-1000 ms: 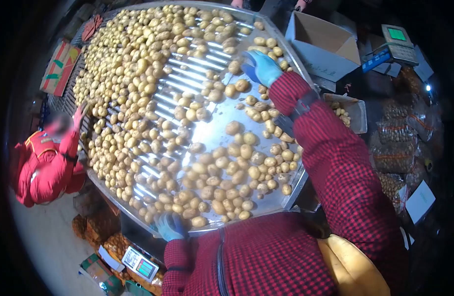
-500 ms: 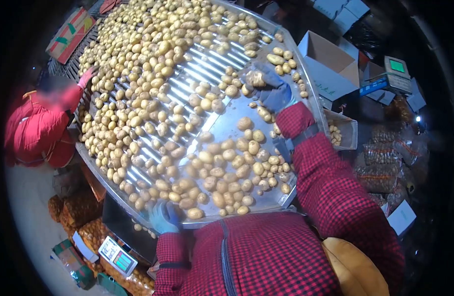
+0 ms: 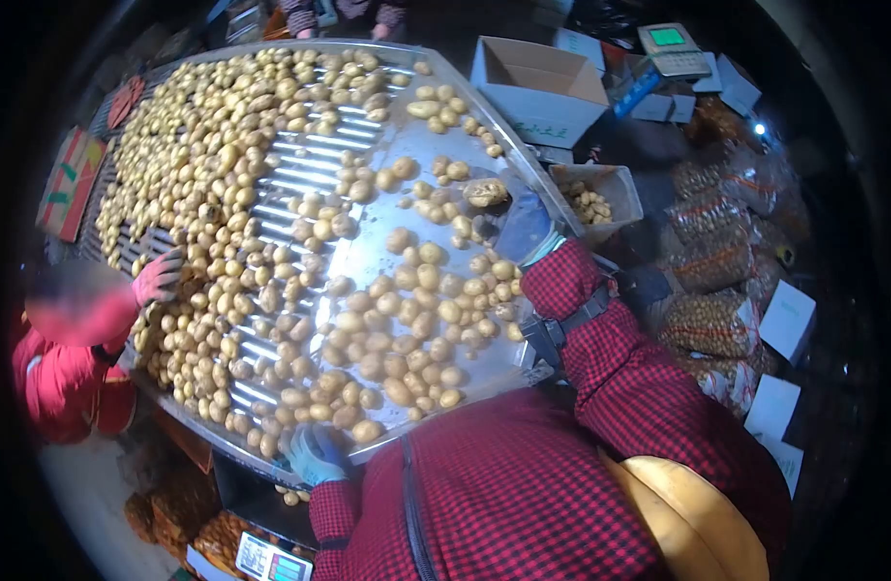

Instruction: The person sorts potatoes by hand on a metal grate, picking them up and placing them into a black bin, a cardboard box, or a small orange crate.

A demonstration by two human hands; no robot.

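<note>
My right hand (image 3: 526,229), in a blue glove with dark fingers, is closed on a large, rough-looking potato (image 3: 485,193) over the right part of the metal sorting table (image 3: 377,225). My left hand (image 3: 315,454), also gloved, rests at the near rim with its fingers stretched out, close to several potatoes (image 3: 348,416). Some of its fingertips are hard to make out. Loose potatoes (image 3: 421,290) lie on the smooth plate between my hands. A dense mass of them (image 3: 203,174) covers the slatted rollers to the left.
A co-worker in red (image 3: 68,378) reaches onto the potatoes with a pink-gloved hand (image 3: 159,277). Another person's sleeves show at the far edge. Outside the right rim stand an open carton (image 3: 542,111), a bin of small potatoes (image 3: 615,198), a scale (image 3: 673,50) and filled sacks (image 3: 707,320).
The camera view has swung, shifting the table left. My right hand has drawn back toward the right rim, holding the potato. My left hand stays by the near rim.
</note>
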